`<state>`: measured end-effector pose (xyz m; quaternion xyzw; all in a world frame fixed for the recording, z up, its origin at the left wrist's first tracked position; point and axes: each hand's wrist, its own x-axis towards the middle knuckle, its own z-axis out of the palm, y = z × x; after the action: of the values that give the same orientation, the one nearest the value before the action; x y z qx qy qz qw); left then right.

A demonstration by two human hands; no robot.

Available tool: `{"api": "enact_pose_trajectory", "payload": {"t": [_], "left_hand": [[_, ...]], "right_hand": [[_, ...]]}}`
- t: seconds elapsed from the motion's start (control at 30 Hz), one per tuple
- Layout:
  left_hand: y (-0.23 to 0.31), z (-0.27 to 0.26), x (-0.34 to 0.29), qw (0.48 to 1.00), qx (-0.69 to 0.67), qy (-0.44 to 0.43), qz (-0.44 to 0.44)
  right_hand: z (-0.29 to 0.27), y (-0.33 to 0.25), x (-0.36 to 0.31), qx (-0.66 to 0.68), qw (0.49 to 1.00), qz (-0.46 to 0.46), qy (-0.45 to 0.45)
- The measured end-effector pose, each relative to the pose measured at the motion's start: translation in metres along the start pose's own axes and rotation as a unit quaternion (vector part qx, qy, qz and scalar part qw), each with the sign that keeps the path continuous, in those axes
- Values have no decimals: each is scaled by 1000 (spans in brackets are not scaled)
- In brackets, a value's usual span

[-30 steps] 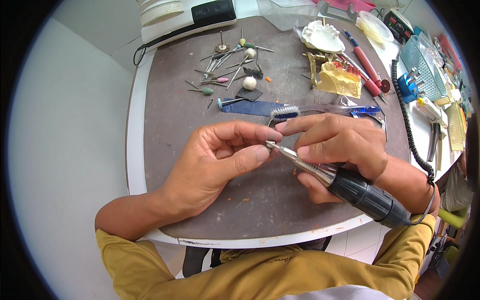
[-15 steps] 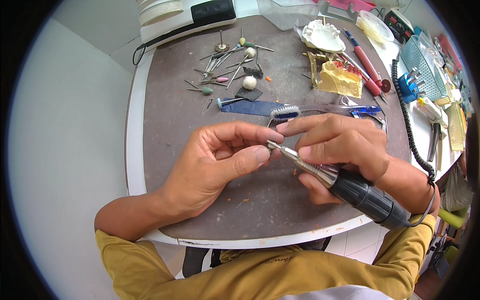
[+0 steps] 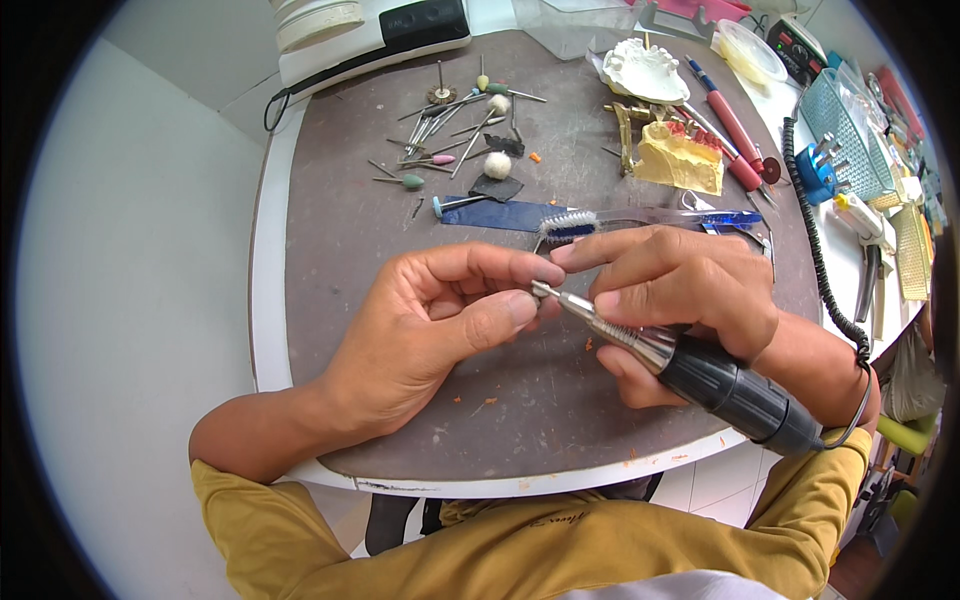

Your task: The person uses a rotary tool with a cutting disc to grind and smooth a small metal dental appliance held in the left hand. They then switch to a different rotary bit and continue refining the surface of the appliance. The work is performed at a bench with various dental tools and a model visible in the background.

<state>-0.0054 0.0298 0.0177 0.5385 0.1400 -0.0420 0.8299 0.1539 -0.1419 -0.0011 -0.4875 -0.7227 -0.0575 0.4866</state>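
Between thumb and fingertips, my left hand (image 3: pixel 425 325) pinches a small metallic piece (image 3: pixel 541 297); most of it is covered by the fingers, so its kind is unclear. My right hand (image 3: pixel 690 290) grips a rotary handpiece (image 3: pixel 635 345) with a silver nose and a black body. The bit at its tip meets the small piece or lies right against it. One finger of my right hand reaches across to the left fingertips. From the rear of the handpiece, a black cord runs over my right wrist. A clear-handled toothbrush (image 3: pixel 640 218) lies just beyond both hands.
Several burs and polishing bits (image 3: pixel 440 125) are scattered at the back left. A yellow dental model (image 3: pixel 680 158) and a white plaster cast (image 3: pixel 645 72) stand back right, near red-handled tools (image 3: pixel 735 125). The coiled cord (image 3: pixel 805 230) and a blue bur holder (image 3: pixel 818 172) lie along the right edge.
Almost nothing differs. Both hands keep their grip, and the handpiece tip has shifted very slightly left with the small piece.
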Motion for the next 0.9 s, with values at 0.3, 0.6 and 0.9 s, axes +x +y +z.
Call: {"api": "enact_pose_trajectory", "payload": {"t": [0.3, 0.6, 0.9], "left_hand": [[-1, -1, 0, 1000, 14, 4, 1], [2, -1, 0, 999, 31, -6, -14], [2, 0, 0, 999, 32, -4, -9]], "right_hand": [[1, 0, -1, 4, 1000, 3, 2], [-1, 0, -1, 5, 1000, 4, -6], [-2, -5, 0, 2, 1000, 21, -17]]}}
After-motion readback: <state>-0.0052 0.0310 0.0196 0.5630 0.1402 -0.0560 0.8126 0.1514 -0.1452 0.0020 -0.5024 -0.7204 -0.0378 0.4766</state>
